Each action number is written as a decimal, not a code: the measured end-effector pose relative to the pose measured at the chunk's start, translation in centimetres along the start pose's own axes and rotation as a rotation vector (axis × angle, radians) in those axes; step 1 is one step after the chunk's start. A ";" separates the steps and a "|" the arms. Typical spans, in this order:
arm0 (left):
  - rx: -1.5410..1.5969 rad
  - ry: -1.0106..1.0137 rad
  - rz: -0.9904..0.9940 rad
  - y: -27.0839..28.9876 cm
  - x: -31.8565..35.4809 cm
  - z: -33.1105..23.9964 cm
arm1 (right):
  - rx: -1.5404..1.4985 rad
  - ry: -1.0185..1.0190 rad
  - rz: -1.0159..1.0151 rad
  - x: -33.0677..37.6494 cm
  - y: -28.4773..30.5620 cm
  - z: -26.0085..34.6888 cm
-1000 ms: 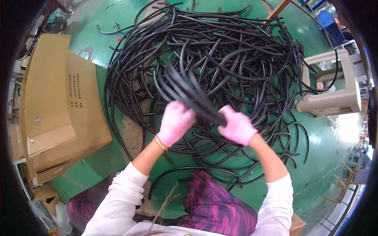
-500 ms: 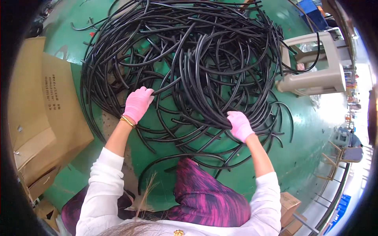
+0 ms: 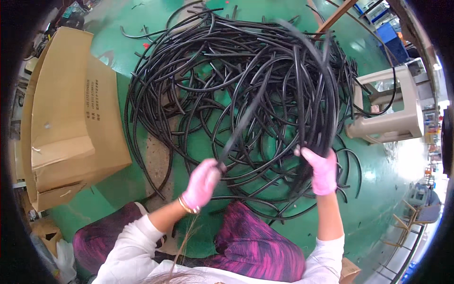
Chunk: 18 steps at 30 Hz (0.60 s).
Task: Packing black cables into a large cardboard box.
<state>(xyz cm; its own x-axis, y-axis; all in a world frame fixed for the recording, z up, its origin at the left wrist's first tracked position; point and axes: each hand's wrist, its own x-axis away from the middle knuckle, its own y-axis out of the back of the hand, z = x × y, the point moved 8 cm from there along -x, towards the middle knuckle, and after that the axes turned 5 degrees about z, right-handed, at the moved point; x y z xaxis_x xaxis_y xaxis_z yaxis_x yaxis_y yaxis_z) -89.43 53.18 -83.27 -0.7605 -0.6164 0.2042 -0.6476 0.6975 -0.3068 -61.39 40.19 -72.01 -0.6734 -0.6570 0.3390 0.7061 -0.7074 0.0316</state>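
My left hand (image 3: 202, 182), in a pink glove, is closed around the near end of a single black hose (image 3: 246, 124), which runs up and away from me at a slant, blurred, above the heap. My right hand (image 3: 324, 170), also gloved in pink, has its fingers (image 3: 307, 154) wrapped tight around a bundle of hoses (image 3: 312, 94) whose lengths arc upward from my grip and curve over to the left. Both hands are raised above the big tangled pile of black hoses (image 3: 198, 80) that lies spread over the green floor (image 3: 142, 28) in front of my knees. A gold bracelet (image 3: 187, 207) sits on my left wrist. To my left a large cardboard box (image 3: 66, 113) lies on the floor, just beside the pile's edge. To my right a beige plastic stool (image 3: 392, 104) stands near the pile, with a hose looping around it.
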 end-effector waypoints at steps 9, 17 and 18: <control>-0.842 -0.465 0.611 -7.2 3.3 -1.6 | -0.465 -0.185 0.292 -1.9 -8.8 -7.1; 0.408 0.402 0.364 -6.7 -5.3 1.5 | -0.371 -0.182 0.269 -0.4 -9.6 -8.1; 0.238 0.221 0.341 -7.1 -5.9 -0.3 | -0.360 -0.179 0.264 -0.1 -8.9 -7.7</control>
<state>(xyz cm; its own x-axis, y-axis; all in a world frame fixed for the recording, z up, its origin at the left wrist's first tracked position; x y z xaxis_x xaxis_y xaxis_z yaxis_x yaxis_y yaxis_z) -80.35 51.99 -82.00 -0.9365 -0.2559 0.2398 -0.3499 0.7277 -0.5900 -69.30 44.51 -79.56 -0.4102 -0.7937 0.4492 0.7058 -0.5882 -0.3948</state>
